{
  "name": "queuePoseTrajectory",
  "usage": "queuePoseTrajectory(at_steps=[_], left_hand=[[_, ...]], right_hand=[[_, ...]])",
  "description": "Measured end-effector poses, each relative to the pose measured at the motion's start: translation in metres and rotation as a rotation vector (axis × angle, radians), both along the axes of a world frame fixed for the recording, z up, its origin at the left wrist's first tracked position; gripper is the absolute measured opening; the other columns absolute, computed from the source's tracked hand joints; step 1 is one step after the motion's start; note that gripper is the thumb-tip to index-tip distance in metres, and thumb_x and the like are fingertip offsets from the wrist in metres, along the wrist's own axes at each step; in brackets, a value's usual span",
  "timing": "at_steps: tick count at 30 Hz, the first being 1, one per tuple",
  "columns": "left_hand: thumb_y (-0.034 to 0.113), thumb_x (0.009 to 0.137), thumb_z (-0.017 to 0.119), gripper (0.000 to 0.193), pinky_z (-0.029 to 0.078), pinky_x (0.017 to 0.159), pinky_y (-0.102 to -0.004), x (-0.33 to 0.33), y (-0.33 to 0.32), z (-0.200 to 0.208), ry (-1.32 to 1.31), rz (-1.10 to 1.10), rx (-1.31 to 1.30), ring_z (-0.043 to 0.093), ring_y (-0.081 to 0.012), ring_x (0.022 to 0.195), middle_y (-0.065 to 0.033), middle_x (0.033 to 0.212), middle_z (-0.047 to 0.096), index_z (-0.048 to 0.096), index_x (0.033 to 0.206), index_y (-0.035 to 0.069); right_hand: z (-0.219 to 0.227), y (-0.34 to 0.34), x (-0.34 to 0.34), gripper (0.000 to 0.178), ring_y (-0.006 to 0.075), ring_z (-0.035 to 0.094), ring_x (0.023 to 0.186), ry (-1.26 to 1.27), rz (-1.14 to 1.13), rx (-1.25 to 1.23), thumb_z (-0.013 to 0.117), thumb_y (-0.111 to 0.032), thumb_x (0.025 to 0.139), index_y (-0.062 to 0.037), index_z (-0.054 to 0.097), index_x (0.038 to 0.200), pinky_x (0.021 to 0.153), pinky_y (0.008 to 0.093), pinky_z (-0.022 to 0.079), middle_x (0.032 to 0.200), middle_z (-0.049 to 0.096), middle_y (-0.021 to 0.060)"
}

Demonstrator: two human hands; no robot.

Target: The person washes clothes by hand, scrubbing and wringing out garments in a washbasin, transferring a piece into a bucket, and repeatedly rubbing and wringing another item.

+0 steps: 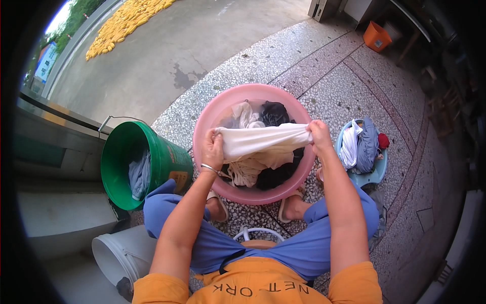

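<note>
- Grip of the left hand (212, 150) is closed on one end of the white cloth (260, 141), and grip of the right hand (320, 137) is closed on the other end.
- Holding both ends seems to keep the cloth wide, like a little bridge, so it does not drop in a lump.
- It is up over the pink tub (253, 91), so any drips would likely land in there.
- The tub sits on the floor (324, 71) by the feet (215, 207), so both hands can get to it with ease.
- A tan cloth (248, 172) and a black cloth (275, 113) lie in the tub. The tan one is right under the white one; I cannot tell if they are joined.
- On the right, near the tub, a blue bowl (372, 177) has a grey cloth (365, 152) and a red cloth (383, 141) in it, maybe to be near the right hand.
- On the left, a green pail (162, 157) has a blue cloth (139, 175) inside. Its walls likely keep that cloth away from the tub's heap.
- A white pail (134, 248) is beside the left leg (212, 248).
</note>
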State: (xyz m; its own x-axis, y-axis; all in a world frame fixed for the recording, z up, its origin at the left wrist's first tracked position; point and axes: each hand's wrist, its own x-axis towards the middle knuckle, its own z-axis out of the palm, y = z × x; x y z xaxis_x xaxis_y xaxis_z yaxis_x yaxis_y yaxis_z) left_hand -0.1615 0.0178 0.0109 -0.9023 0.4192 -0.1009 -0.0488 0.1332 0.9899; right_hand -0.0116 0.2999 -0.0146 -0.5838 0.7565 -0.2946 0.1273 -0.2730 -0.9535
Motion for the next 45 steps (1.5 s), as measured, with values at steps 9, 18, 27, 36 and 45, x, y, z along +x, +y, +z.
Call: queuePoseTrajectory(at_steps=[9,18,27,36,45], left_hand=[[0.023,0.072,0.061,0.042,0.045,0.081,-0.0365,0.002,-0.048,-0.130,-0.012,-0.310,-0.877,0.058,-0.0333,0.091,-0.0208,0.095,0.060,0.054,0.109,0.004],[0.026,0.062,0.072,0.049,0.048,0.069,-0.0333,0.041,-0.032,-0.116,0.000,-0.459,-0.835,0.060,-0.0262,0.073,-0.0145,0.078,0.061,0.058,0.102,0.001],[0.014,0.075,0.067,0.024,0.046,0.059,-0.0247,0.047,-0.037,-0.144,-0.458,-0.289,-0.654,0.054,-0.0116,0.068,-0.0048,0.071,0.055,0.052,0.086,-0.001],[0.020,0.077,0.057,0.019,0.042,0.053,-0.0269,0.045,-0.021,-0.110,-0.429,-0.209,-0.300,0.047,-0.0130,0.058,-0.0009,0.065,0.048,0.047,0.074,0.005],[0.018,0.073,0.059,0.037,0.047,0.067,-0.0277,0.048,-0.004,-0.102,-0.665,-0.161,-0.364,0.057,-0.0161,0.075,-0.0123,0.092,0.060,0.055,0.104,-0.002]], right_hand=[[-0.093,0.033,0.066,0.016,0.0301,0.061,0.079,-0.888,-0.254,0.371,0.058,-0.015,0.067,-0.0047,0.061,0.079,0.073,0.0377,0.048,0.081,0.063,0.0142],[-0.162,-0.002,0.122,0.029,0.0312,0.055,0.101,-1.223,-0.040,0.271,0.043,-0.023,0.087,-0.0133,0.053,0.113,0.087,0.0451,0.040,0.108,0.059,0.0129],[-0.167,-0.009,0.116,0.030,0.0290,0.052,0.109,-1.391,0.145,0.137,0.044,-0.009,0.082,-0.0092,0.058,0.108,0.095,0.0464,0.026,0.108,0.059,0.0132],[-0.157,-0.014,0.113,0.024,0.0305,0.054,0.103,-1.387,0.060,0.326,0.046,-0.011,0.081,-0.0092,0.063,0.099,0.092,0.0478,0.031,0.101,0.062,0.0136],[-0.141,0.006,0.105,0.038,0.0329,0.058,0.086,-1.052,-0.480,0.247,0.044,-0.035,0.083,-0.0018,0.062,0.088,0.080,0.0459,0.038,0.089,0.063,0.0170]])
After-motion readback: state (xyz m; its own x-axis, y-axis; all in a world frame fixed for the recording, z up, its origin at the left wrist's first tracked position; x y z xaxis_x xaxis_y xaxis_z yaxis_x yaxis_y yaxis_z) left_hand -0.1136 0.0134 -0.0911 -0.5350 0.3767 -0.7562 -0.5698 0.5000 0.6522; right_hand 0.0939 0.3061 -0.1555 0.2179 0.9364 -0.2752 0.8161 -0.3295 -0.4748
